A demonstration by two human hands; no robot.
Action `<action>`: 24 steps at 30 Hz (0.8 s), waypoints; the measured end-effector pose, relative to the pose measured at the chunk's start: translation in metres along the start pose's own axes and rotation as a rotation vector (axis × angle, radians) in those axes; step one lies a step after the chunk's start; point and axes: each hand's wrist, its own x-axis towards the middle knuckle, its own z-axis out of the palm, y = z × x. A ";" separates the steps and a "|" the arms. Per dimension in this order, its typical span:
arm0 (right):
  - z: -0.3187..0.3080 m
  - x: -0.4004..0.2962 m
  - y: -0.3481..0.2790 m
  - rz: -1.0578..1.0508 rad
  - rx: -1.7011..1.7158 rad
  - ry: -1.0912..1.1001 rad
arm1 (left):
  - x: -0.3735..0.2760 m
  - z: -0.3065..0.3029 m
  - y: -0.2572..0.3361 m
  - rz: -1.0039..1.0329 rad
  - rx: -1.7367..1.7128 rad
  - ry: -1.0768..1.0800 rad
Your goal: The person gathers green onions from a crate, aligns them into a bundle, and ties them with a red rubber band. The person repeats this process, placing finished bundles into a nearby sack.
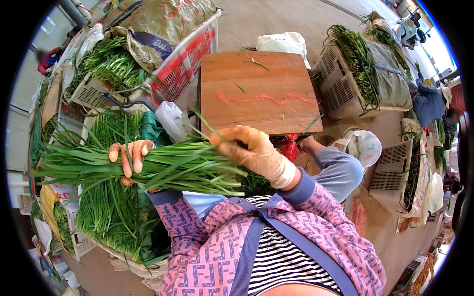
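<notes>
My left hand (135,157) is wrapped around a thick bunch of garlic chives (185,162), held crosswise before my chest. The leafy ends spread to the left and the pale stem ends point right. A thin glove covers my right hand (255,150), which is at the stem end with its fingers curled in, slightly blurred; a loose blade runs out past its fingertips. Below the bunch on my left, a crate (161,267) holds many more chives (107,207). Ahead of my hands stands a low wooden table (259,77), with a red string (263,98) lying across it.
A red and white plastic crate (185,61) stands ahead to the left. Crates of greens (337,85) (392,177) line the right side. Near my knee is a white bucket (364,148). White plastic bags lie behind the table (285,44) and left of it (170,118).
</notes>
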 end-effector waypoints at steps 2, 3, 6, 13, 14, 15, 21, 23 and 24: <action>-0.001 -0.005 -0.001 0.094 0.483 0.092 | 0.008 -0.001 0.007 0.029 0.009 -0.066; -0.006 -0.015 0.001 0.043 0.797 0.122 | 0.007 -0.002 0.014 0.052 0.029 -0.097; -0.047 -0.070 0.039 -0.016 0.756 0.158 | 0.009 -0.015 0.032 0.050 -0.041 -0.242; -0.035 -0.006 0.009 -0.057 -0.301 -0.329 | 0.027 -0.022 0.010 0.022 -0.142 -0.415; -0.023 0.012 0.011 -0.061 -0.346 -0.401 | 0.032 -0.020 -0.001 0.018 -0.152 -0.431; -0.016 0.022 -0.005 0.051 -0.213 -0.449 | 0.036 -0.017 -0.004 0.014 -0.146 -0.444; 0.005 0.023 -0.005 -0.186 -0.384 -0.227 | 0.031 -0.010 -0.012 -0.045 -0.103 -0.325; 0.011 0.017 0.002 -0.237 -0.026 -0.012 | 0.029 -0.010 -0.011 -0.024 -0.090 -0.300; 0.015 0.012 0.002 -0.103 0.395 0.055 | 0.026 -0.011 -0.012 0.008 -0.090 -0.280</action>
